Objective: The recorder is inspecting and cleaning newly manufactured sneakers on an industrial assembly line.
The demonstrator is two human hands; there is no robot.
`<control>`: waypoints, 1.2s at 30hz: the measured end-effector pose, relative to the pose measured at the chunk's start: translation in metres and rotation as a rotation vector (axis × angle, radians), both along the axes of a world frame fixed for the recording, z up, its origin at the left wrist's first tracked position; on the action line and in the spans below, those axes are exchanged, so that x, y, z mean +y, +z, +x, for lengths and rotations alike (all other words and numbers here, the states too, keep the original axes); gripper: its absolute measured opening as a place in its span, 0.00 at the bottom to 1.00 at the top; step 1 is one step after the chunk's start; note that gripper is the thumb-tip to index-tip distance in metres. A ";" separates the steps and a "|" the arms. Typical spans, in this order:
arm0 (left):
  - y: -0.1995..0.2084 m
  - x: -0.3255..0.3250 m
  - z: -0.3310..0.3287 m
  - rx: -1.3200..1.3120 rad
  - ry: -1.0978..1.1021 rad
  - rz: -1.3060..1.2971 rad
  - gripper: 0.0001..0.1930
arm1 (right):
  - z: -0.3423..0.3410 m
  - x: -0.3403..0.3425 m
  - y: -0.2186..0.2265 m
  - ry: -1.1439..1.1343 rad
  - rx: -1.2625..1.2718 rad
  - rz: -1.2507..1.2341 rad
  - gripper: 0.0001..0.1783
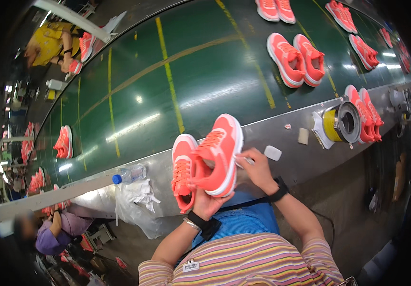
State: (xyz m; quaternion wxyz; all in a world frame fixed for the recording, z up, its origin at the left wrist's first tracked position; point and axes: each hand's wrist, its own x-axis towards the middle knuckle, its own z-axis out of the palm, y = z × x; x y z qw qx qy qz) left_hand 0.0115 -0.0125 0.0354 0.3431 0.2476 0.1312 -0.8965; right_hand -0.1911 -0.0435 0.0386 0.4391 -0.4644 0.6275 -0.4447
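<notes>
In the head view, the left hand (207, 204) supports the front shoe (223, 155), coral with a white sole, from below at the heel; its fingers are partly hidden beneath the sole. The rear shoe (182, 167) stands to the left, partly covered by the front shoe; whether it is held or resting cannot be determined. Both are located over the metal worktop (319, 162), between its near edge and the green belt (143, 95). The right hand (257, 168) is pinched narrow at the sole's right side, on a whitish piece (249, 160) too small to identify. Right of this hand, the worktop carries a white pad (272, 153), a beige block (303, 136) and, toward its right end, a yellow-banded tin (330, 125), which partly hides another coral pair (367, 112). A clear bottle (133, 173) lies left of the shoes, and a crumpled plastic bag (136, 209) overhangs the near edge.
</notes>
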 end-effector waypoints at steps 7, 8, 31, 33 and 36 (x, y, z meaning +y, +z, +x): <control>-0.002 0.013 -0.010 -0.310 -0.252 0.168 0.22 | -0.025 0.032 -0.007 -0.263 -0.654 0.255 0.06; -0.001 0.026 -0.004 -0.469 -0.245 0.182 0.22 | -0.026 0.032 -0.003 -0.306 -0.714 0.253 0.06; -0.011 0.015 0.129 -0.491 -0.045 -0.004 0.13 | 0.082 -0.005 0.073 0.209 -0.474 0.301 0.12; -0.014 0.019 0.129 -0.453 -0.013 -0.012 0.13 | 0.092 -0.006 0.079 0.255 -0.428 0.311 0.12; -0.017 0.018 0.125 -0.359 0.053 0.026 0.13 | 0.104 -0.006 0.072 0.336 -0.338 0.229 0.11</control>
